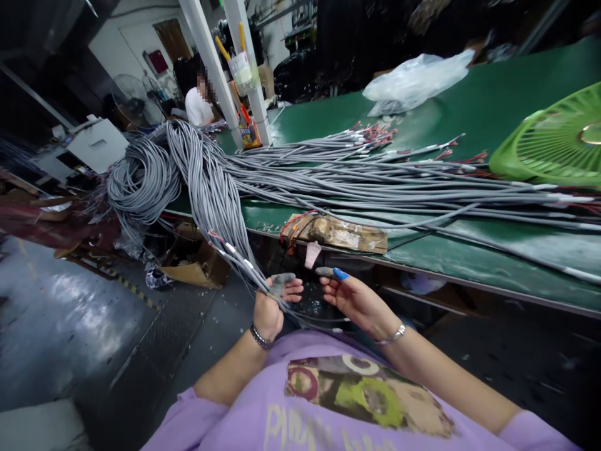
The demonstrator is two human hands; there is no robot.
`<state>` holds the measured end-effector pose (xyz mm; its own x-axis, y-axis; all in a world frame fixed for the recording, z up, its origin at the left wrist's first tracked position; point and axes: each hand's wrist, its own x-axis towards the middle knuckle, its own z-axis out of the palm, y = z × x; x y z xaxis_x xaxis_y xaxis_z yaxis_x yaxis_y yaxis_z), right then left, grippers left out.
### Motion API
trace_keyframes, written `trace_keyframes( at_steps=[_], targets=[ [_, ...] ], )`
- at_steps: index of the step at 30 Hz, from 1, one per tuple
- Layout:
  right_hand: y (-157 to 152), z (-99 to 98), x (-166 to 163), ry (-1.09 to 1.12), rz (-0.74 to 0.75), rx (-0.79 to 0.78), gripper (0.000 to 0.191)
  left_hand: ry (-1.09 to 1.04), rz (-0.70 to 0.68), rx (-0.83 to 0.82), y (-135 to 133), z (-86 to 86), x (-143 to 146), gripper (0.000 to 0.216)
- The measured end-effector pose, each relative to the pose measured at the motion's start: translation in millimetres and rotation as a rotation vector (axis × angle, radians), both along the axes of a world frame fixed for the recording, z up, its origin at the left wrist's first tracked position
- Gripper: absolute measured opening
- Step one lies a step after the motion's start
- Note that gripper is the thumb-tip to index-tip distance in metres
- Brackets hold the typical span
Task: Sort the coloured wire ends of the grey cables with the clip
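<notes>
My left hand [277, 300] is closed round the lower end of a bundle of grey cables [244, 266], its grey-covered thumb on top and its fingers pointing right. Several cable ends with white sleeves and thin coloured wires [225, 247] lie along the bundle just above it. A loose cable passes below my hands. My right hand [350, 297] is held a short way to the right, fingers partly stretched out and nothing visible in them. A blue cover is on its thumb, a grey one on a fingertip.
More grey cables [357, 185] stretch over the green table [521, 263], beside a coil [141, 181]. A wooden block [340, 233] sits at the table edge. A green fan [558, 134], a plastic bag [417, 81] and a white post [213, 72] stand around. A person [198, 106] is behind.
</notes>
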<state>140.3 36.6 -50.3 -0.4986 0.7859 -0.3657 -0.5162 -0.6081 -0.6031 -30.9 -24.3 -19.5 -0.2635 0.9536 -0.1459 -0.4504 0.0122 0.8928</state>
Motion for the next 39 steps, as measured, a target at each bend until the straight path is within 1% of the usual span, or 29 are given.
trace_keyframes(
  at_steps=[3, 4, 7, 9, 11, 14, 17, 21, 25, 27, 30, 33, 36, 37, 39],
  targets=[
    [-7.9, -5.3, 11.2, -0.048, -0.022, 0.015, 0.011, 0.069, 0.046, 0.008, -8.2, -0.6, -9.6, 0.036],
    [-11.0, -7.2, 14.7, -0.064, -0.024, 0.008, 0.010, 0.091, 0.065, 0.016, -11.5, -0.9, -11.7, 0.039],
    [-20.7, -12.1, 24.3, -0.097, -0.014, -0.011, 0.008, 0.123, 0.081, 0.048, -22.0, -0.6, -13.3, 0.057],
    [-26.4, -14.1, 30.2, -0.104, -0.011, -0.013, 0.008, 0.135, 0.081, 0.075, -27.9, 0.3, -11.0, 0.064],
    [-30.3, -15.2, 35.7, -0.103, -0.013, -0.011, 0.009, 0.161, 0.094, 0.091, -32.3, 1.3, -6.6, 0.064],
    [-32.9, -15.7, 42.1, -0.111, -0.010, 0.013, 0.012, 0.227, 0.094, 0.069, -35.7, 1.8, 2.3, 0.058],
    [-32.9, -14.2, 43.9, -0.148, 0.014, 0.095, 0.017, 0.279, 0.007, 0.012, -37.1, -0.1, 12.0, 0.051],
    [-31.9, -6.1, 38.4, -0.285, 0.104, 0.322, 0.025, 0.322, -0.243, -0.068, -37.8, -7.3, 19.9, 0.044],
    [-29.4, 11.3, 25.6, -0.377, 0.256, 0.566, 0.029, 0.382, -0.417, -0.099, -36.0, -13.4, 18.2, 0.043],
    [-26.7, 22.4, 17.1, -0.380, 0.278, 0.659, 0.030, 0.421, -0.492, -0.090, -33.7, -13.4, 15.7, 0.046],
    [-21.5, 36.1, 3.4, -0.374, 0.264, 0.753, 0.028, 0.479, -0.593, -0.073, -29.0, -12.4, 12.8, 0.050],
    [-18.0, 39.1, -7.4, -0.412, 0.294, 0.781, 0.026, 0.479, -0.654, -0.064, -24.9, -15.6, 10.5, 0.052],
    [-18.5, 31.4, -12.3, -0.441, 0.268, 0.773, 0.028, 0.428, -0.671, -0.068, -22.6, -23.0, 6.4, 0.053],
    [-19.5, 28.0, -12.5, -0.438, 0.240, 0.761, 0.029, 0.406, -0.643, -0.072, -22.1, -25.4, 4.4, 0.053],
    [-22.0, 21.7, -11.2, -0.418, 0.191, 0.711, 0.028, 0.345, -0.509, -0.078, -20.9, -28.8, -0.8, 0.052]
  ],
)
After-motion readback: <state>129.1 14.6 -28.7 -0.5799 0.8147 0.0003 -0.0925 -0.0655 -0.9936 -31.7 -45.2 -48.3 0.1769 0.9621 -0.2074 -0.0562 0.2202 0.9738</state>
